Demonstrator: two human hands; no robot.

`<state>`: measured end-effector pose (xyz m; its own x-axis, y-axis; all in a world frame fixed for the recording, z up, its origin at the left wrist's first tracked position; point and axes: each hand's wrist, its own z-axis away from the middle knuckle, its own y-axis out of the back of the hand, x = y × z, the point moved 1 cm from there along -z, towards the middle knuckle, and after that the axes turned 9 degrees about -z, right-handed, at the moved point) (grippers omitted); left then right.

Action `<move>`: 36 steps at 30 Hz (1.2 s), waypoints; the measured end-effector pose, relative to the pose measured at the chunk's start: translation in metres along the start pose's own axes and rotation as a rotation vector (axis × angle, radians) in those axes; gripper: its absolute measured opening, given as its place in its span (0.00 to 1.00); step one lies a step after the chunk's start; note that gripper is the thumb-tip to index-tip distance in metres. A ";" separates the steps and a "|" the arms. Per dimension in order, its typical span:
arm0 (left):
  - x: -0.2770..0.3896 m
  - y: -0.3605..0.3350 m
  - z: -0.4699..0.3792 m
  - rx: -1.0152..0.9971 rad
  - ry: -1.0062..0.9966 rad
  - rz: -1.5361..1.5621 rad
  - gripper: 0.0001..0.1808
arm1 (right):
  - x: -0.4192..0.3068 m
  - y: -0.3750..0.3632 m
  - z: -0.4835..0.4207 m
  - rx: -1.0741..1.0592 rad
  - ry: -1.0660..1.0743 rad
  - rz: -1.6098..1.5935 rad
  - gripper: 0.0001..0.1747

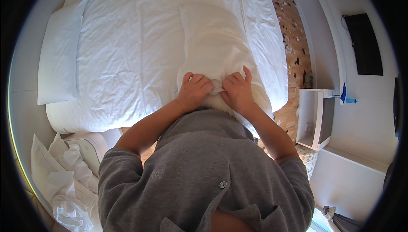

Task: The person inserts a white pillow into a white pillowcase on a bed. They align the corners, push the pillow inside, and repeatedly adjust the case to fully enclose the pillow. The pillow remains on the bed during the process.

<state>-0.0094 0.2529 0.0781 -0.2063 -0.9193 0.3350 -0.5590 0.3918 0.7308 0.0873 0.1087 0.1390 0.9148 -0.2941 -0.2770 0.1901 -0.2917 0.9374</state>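
A white pillow (213,37) in its pillowcase lies on the bed in front of me, its near end against my body. My left hand (195,90) grips the gathered fabric at that near end. Close beside it, my right hand (237,90) pinches the same bunched pillowcase cloth (217,87) between thumb and fingers, with one finger raised. A short twisted stretch of cloth spans the gap between both hands. Under the pillow spreads a white duvet (111,50) with a small blue emblem near its far edge. The fingertips are partly hidden in the folds.
Another white pillow (60,57) rests at the bed's left end. Crumpled white linen (70,174) is heaped on a rounded bedside piece (87,149) at lower left. On the right are a wood-look floor (293,41) with scattered debris, a white open cabinet (314,119) and a wall-mounted television (364,44).
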 end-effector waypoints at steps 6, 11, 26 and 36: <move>0.006 0.012 -0.003 -0.055 -0.011 0.023 0.13 | 0.012 0.034 0.002 -0.195 -0.129 -0.309 0.12; 0.009 0.020 -0.006 -0.029 -0.034 -0.006 0.19 | 0.011 0.042 0.011 -0.229 -0.152 -0.388 0.13; 0.014 0.021 -0.014 -0.308 -0.164 0.074 0.16 | 0.006 0.019 0.020 0.036 -0.402 -0.366 0.09; -0.002 0.017 -0.042 -0.076 -0.015 0.049 0.06 | 0.010 0.014 0.011 0.040 -0.414 -0.289 0.06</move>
<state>0.0154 0.2632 0.1151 -0.2446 -0.8991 0.3630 -0.4852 0.4376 0.7570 0.0945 0.0915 0.1469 0.6072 -0.5300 -0.5920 0.3935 -0.4467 0.8035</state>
